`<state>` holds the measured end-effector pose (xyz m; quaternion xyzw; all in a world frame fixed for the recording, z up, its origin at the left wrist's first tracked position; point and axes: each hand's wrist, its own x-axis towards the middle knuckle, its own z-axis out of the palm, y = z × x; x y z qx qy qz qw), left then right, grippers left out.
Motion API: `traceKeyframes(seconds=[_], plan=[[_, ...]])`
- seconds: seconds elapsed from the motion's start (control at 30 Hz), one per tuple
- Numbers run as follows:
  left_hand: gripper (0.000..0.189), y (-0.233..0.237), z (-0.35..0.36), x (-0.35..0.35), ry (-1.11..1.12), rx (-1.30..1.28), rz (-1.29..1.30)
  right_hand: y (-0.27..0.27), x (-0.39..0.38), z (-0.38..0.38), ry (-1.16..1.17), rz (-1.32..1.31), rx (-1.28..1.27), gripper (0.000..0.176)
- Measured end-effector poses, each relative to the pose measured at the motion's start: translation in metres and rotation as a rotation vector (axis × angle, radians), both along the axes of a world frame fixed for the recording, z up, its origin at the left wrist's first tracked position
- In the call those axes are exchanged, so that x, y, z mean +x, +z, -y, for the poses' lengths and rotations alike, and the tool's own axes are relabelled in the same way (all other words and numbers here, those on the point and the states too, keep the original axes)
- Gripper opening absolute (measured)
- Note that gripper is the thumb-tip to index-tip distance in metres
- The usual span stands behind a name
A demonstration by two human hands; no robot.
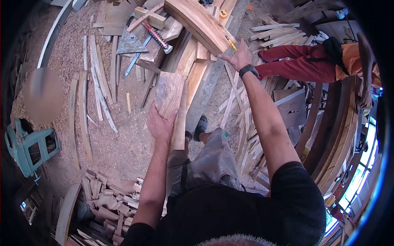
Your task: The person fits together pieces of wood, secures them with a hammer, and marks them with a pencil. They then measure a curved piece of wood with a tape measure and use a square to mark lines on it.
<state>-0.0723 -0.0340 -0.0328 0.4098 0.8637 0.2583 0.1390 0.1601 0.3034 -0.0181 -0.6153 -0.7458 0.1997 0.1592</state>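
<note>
My left hand (161, 125) grips the lower end of a short, wide wooden board (170, 92), thumb on its face and fingers at its left edge. A longer pale plank (179, 123) runs beneath it. My right hand (239, 57), with a watch on the wrist, is at the near end of a thick curved beam (199, 25). A yellow pencil (231, 43) sticks out beside its fingers; whether the fingers hold it is hard to tell. A red-handled tool (157, 37) and a grey metal piece (131, 44) lie left of the beam.
A yellow tape measure (223, 14) lies beyond the beam. At the right is another person in red trousers (299, 63). Long curved strips (84, 115) lie on the left floor, near a green machine frame (33, 143). Offcuts (108, 205) are heaped at lower left.
</note>
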Motion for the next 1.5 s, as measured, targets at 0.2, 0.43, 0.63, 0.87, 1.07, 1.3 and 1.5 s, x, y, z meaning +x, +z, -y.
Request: traceKeyframes(seconds=[0.2,0.43,0.63,0.87,1.07,1.3,1.5], plan=[[0.098,0.003,0.000,0.000,0.041,-0.053,0.054,-0.040,-0.010,-0.022,0.100,-0.135,-0.019,0.127],[0.082,0.017,-0.021,0.008,-0.004,0.085,-0.120,-0.048,-0.012,-0.014,0.061,-0.369,0.024,0.110],[0.056,0.018,-0.177,0.048,0.071,0.363,0.600,-0.044,-0.017,0.004,-0.006,-0.444,0.005,0.104],[0.086,0.000,-0.321,0.045,0.151,0.241,1.016,-0.024,-0.012,0.024,-0.012,-0.437,0.078,0.110],[0.090,-0.020,-0.344,0.036,0.209,0.400,1.395,-0.004,-0.015,0.042,-0.040,-0.450,-0.003,0.113],[0.084,-0.009,-0.311,0.066,0.198,0.410,1.604,0.016,0.021,0.095,-0.017,-0.621,-0.153,0.111],[0.081,0.007,-0.275,0.087,0.137,0.367,1.603,0.023,0.107,0.124,-0.324,-1.133,-0.392,0.057]])
